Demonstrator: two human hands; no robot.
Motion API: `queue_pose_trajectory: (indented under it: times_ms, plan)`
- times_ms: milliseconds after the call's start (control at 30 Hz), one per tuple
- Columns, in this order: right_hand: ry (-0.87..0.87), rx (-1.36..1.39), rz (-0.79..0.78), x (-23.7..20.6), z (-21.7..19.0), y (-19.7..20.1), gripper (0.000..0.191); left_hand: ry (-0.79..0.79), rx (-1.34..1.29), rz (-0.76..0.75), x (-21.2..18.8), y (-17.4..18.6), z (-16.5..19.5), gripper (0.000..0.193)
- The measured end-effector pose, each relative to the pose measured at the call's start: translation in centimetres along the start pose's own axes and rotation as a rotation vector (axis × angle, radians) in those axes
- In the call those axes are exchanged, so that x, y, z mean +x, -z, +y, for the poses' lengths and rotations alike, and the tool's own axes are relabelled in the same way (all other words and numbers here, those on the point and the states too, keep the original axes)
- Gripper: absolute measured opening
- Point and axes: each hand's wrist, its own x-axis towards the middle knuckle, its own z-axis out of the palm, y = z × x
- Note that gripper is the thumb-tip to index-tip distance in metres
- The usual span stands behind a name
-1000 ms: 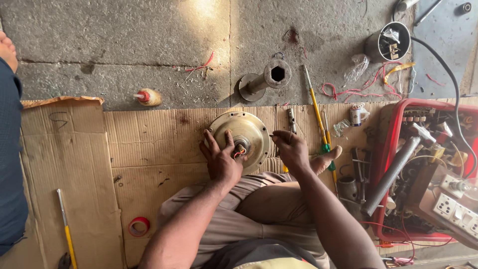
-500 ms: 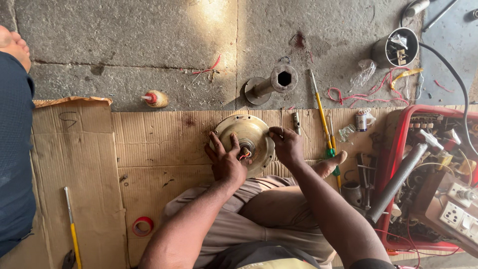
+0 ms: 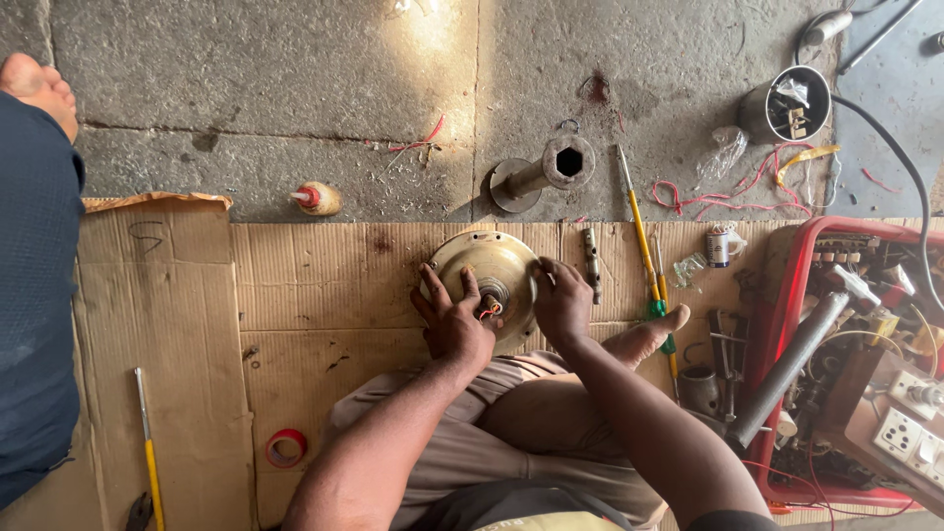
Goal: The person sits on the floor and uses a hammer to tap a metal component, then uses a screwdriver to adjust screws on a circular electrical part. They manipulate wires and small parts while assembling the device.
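Motor housing [image 3: 489, 278] gripped on cardboard [image 3: 295, 285], just past the knees.
Both hands have closed in: left hand [image 3: 454, 320] now lies flat over its near-left face by the shaft, right hand [image 3: 561, 302] clasps the right rim; yellow screwdriver [image 3: 640, 234] lies right.

Small labelled can [image 3: 725, 246], white with dark print, lay on its side just left of red crate [image 3: 787, 295]. Crumpled clear plastic wrapper [image 3: 726, 149] lay above crate, on floor.
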Motion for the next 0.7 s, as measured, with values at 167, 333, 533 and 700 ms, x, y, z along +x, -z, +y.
queue_pose_trajectory:
  times_ms: [167,333,533,700]
  plan:
    - [-0.292,0.229,-0.025,-0.5,0.3,0.4,0.028,-0.031,0.003,0.01,0.0,-0.3,-0.4,0.095]
    - [-0.073,0.05,0.072,-0.5,-0.1,-0.2,0.014,-0.006,0.009,0.003,0.2,-0.4,-0.3,0.095]
    - [-0.002,-0.017,0.116,-0.5,0.0,-0.6,0.012,-0.003,0.014,-0.004,0.2,-0.4,-0.2,0.094]
    - [-0.076,0.005,0.079,-0.3,-0.1,-0.5,0.014,-0.002,0.006,-0.018,0.2,-0.4,-0.2,0.092]
